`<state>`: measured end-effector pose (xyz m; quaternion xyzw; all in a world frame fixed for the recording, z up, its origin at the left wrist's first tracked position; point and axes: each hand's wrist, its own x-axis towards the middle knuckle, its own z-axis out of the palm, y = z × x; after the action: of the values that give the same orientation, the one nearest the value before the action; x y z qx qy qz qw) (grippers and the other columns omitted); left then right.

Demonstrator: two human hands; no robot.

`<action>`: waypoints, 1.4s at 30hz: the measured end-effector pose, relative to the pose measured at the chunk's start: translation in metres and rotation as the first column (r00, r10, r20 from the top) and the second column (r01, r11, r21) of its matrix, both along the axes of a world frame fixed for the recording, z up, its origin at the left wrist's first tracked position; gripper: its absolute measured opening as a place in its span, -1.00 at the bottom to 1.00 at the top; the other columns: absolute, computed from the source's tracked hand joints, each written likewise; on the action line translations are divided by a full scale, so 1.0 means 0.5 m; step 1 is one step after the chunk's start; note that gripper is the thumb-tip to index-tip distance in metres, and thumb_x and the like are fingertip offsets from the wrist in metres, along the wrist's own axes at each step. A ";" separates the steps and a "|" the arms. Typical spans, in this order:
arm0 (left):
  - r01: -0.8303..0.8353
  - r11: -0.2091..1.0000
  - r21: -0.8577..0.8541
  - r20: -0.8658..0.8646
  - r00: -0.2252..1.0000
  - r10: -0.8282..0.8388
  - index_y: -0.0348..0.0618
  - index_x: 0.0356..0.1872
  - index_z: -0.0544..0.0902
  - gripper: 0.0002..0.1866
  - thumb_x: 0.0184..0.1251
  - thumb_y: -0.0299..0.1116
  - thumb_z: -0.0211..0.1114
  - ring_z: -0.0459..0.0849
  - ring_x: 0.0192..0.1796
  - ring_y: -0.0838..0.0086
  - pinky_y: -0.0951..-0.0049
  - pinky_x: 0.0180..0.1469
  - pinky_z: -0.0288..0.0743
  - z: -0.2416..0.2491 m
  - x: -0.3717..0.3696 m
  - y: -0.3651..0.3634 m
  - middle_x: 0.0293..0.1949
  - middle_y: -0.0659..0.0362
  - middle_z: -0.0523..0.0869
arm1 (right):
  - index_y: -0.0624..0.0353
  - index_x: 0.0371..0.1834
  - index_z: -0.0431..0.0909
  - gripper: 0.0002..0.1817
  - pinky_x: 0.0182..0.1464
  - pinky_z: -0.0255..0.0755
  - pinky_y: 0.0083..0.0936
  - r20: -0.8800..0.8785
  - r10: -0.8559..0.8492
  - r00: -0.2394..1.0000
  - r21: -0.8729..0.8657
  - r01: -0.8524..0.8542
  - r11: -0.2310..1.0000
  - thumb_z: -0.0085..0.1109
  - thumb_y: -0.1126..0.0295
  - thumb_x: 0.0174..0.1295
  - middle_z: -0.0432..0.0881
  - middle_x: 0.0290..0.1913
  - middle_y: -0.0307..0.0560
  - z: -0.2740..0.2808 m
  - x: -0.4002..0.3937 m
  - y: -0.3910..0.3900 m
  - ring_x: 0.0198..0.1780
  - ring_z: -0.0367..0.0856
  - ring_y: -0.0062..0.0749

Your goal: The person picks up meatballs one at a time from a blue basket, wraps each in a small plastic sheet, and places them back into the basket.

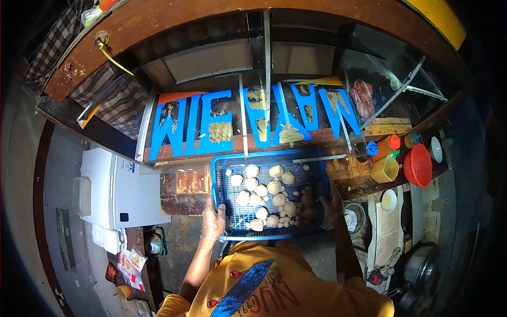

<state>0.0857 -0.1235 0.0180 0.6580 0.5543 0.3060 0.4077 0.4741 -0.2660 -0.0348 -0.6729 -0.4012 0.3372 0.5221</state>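
A blue plastic basket [227, 231] with a slatted bottom is held level in front of my yellow shirt, its far edge close to the wooden counter. Pale round balls [274, 186] in large and small sizes, resembling meatballs, lie loose in it, more of them toward the right side. My left hand [213, 221] grips the basket's left side near the front corner, and something clear and shiny like a thin plastic glove covers it. On the opposite side, my right hand [332, 205] is wrapped around the rim in shadow.
Beyond the basket stands a glass-fronted stall case with blue lettering [216, 124]. To the right on the counter are a red bowl [417, 165], a yellow container [384, 170] and an orange-capped bottle [388, 145]. A white freezer [137, 193] stands left; pots [421, 267] sit lower right.
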 end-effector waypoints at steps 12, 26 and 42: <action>0.056 0.998 -0.040 -0.012 0.998 -0.056 -0.38 0.51 0.36 -0.43 0.49 -0.64 0.15 0.70 0.27 -0.05 0.12 0.36 0.51 -0.021 0.090 -0.012 0.21 -0.28 0.68 | 0.24 0.67 0.27 -0.21 0.46 0.40 -0.33 0.103 -0.047 0.994 -0.086 0.056 0.995 0.22 0.57 0.30 0.59 0.39 0.04 0.000 0.093 -0.037 0.38 0.54 -0.32; 0.043 0.996 -0.080 0.030 0.999 -0.041 -0.36 0.54 0.33 -0.41 0.51 -0.68 0.12 0.69 0.27 0.25 0.31 0.38 0.47 0.015 0.223 -0.067 0.23 -0.16 0.70 | 0.29 0.69 0.21 -0.19 0.53 0.32 -0.31 0.122 -0.090 0.988 -0.132 0.106 0.986 0.24 0.60 0.34 0.52 0.53 0.16 -0.012 0.216 -0.094 0.52 0.48 -0.21; 0.017 1.000 0.025 -0.050 0.999 -0.015 -0.41 0.49 0.33 -0.45 0.53 -0.56 0.18 0.77 0.17 -0.21 0.04 0.19 0.60 -0.023 0.323 -0.103 0.09 -0.37 0.75 | 0.24 0.63 0.30 -0.20 0.45 0.40 -0.35 -0.035 -0.066 0.997 -0.010 0.066 0.998 0.30 0.52 0.26 0.65 0.32 0.02 -0.048 0.341 -0.106 0.32 0.57 -0.34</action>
<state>0.2473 -0.1751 0.0065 0.6749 0.5551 0.2932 0.3878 0.6446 -0.3187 -0.0588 -0.6821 -0.3680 0.3333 0.5369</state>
